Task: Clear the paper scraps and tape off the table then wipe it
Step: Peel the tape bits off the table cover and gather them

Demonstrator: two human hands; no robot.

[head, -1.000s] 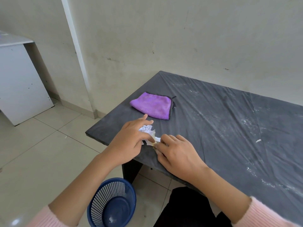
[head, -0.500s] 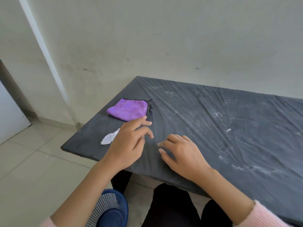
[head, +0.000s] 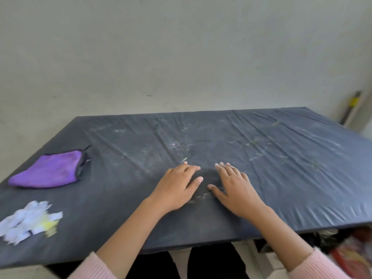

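Note:
A heap of white and yellow paper scraps lies at the near left of the black-covered table. A folded purple cloth sits behind the heap, toward the table's left edge. My left hand and my right hand lie side by side on the middle of the table, fingers stretched out, holding nothing. One tiny pale scrap lies just beyond my left fingertips. White dusty smears streak the cover.
A plain wall rises right behind the table. A dark stick with a yellow band leans in the far right corner. Bags and clutter sit on the floor under the table's right end.
The view has swung right along the table. Both hands let go of the scraps and moved right to the table's middle; the heap and cloth now lie far to their left.

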